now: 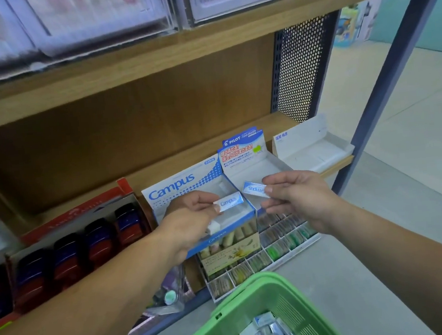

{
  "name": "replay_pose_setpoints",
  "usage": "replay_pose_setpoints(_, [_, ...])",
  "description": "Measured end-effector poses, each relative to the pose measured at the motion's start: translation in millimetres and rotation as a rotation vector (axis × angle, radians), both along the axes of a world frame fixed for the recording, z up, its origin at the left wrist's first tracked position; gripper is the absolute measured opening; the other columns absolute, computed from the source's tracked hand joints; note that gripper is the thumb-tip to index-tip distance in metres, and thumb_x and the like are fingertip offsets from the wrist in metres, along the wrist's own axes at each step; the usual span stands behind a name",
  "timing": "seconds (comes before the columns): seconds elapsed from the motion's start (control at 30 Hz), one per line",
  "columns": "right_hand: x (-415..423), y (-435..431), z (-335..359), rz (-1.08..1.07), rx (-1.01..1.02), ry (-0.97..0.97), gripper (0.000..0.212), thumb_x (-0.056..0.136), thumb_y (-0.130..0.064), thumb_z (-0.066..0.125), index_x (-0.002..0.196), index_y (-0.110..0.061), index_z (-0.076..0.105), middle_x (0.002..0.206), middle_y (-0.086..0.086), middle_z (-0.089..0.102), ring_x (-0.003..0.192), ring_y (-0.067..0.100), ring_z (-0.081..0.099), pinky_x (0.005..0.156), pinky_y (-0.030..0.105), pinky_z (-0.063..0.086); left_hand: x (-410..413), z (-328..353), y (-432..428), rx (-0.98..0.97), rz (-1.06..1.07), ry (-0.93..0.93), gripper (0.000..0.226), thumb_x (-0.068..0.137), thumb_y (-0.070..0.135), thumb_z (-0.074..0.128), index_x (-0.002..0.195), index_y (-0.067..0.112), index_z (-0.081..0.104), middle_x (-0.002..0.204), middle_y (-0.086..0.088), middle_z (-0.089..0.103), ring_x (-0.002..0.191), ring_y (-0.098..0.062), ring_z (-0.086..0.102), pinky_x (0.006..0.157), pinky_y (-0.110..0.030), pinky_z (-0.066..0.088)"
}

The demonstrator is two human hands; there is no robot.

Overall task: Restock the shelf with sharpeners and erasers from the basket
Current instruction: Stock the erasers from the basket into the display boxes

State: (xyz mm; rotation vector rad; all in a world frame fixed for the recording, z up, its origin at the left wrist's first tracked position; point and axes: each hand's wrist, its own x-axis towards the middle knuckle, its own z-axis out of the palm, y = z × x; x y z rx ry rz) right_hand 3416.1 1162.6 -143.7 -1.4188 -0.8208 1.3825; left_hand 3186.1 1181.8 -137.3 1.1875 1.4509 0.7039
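Observation:
My left hand (192, 218) pinches a blue-and-white Campus eraser (229, 202) over the open blue Campus display box (179, 187) on the wooden shelf. A second white eraser end (214, 226) shows under that hand. Just to the right, my right hand (297, 195) holds another Campus eraser (255, 189), its label upside down, over the gap between the Campus box and the Pilot foam eraser box (242, 152). The green basket (242, 299) sits at the bottom with several wrapped erasers (266, 334) inside.
A red tray of blue-and-red sharpeners (70, 255) stands to the left. A white empty carton (311, 148) sits at the shelf's right end. Below the boxes is a divided tray of small green and yellow items (275, 248). A grey post (384, 91) frames the right side.

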Motion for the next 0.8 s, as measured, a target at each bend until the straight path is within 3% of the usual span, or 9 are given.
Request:
replay_pose_setpoints(0.1, [-5,1,3,0.036,-0.001,0.047,0.02,0.093,0.004,0.067,0.113,0.002,0.067,0.096,0.024,0.075,0.08,0.035,0.077,0.072,0.041,0.065,-5,4,0,0.034,-0.022,0.004,0.013,0.095,0.016,0.073,0.105,0.024,0.075,0.103,0.003,0.078,0.081,-0.01,0.063,0.045,-0.012,0.041])
replay_pose_setpoints(0.3, [-27,6,14,0.15,-0.044,0.239,0.031,0.095,0.006,0.061,0.126,0.009,0.057,0.109,0.031,0.071,0.087,0.035,0.076,0.072,0.038,0.064,-10,15,-4,0.074,-0.026,-0.021,0.014,0.093,0.019,0.075,0.106,0.025,0.075,0.099,0.008,0.077,0.08,-0.004,0.065,0.052,-0.012,0.044])
replay_pose_setpoints(0.53, [-39,8,20,0.176,-0.009,0.242,0.027,0.09,0.005,0.067,0.117,0.006,0.064,0.101,0.024,0.075,0.084,0.029,0.077,0.075,0.032,0.064,-18,12,-9,0.02,0.001,-0.129,0.011,0.095,0.022,0.073,0.104,0.027,0.077,0.092,0.013,0.077,0.076,-0.005,0.059,0.053,-0.018,0.044])
replay_pose_setpoints(0.67, [-42,11,24,0.17,0.016,0.215,0.023,0.088,0.007,0.068,0.11,0.002,0.066,0.101,0.025,0.075,0.08,0.027,0.076,0.075,0.03,0.064,-28,15,-8,-0.014,-0.039,-0.178,0.025,0.106,0.015,0.055,0.11,0.026,0.077,0.11,0.0,0.077,0.083,-0.014,0.055,0.061,-0.022,0.044])
replay_pose_setpoints(0.8, [-44,11,21,0.168,0.023,0.199,0.021,0.087,0.007,0.07,0.107,0.0,0.068,0.102,0.024,0.076,0.082,0.029,0.076,0.077,0.032,0.064,-35,19,-6,-0.038,-0.016,-0.301,0.027,0.106,0.003,0.048,0.117,0.012,0.071,0.111,-0.013,0.077,0.086,-0.02,0.057,0.066,-0.027,0.045])
